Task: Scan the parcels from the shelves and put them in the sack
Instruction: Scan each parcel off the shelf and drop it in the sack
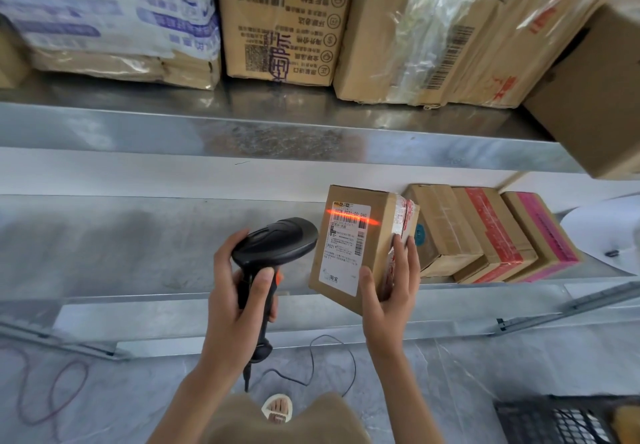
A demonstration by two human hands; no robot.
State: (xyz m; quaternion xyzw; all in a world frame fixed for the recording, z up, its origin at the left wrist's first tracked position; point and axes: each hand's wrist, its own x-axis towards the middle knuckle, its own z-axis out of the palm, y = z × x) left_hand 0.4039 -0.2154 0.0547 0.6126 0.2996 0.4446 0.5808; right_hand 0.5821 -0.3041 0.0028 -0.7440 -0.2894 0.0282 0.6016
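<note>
My left hand (239,301) grips the handle of a black barcode scanner (277,241), whose head points right. A red scan line falls across the barcode on the white label of a small cardboard parcel (349,246). My right hand (391,291) holds that parcel by its lower right corner, thumb on the labelled face, fingers round the taped side. The parcel is tilted in front of the lower metal shelf (138,243). No sack is visible.
Three more small boxes (491,232) stand in a row on the lower shelf to the right. The upper shelf (242,132) carries several larger cartons (287,21). The scanner cable (311,371) trails on the floor. A black crate (561,419) sits bottom right.
</note>
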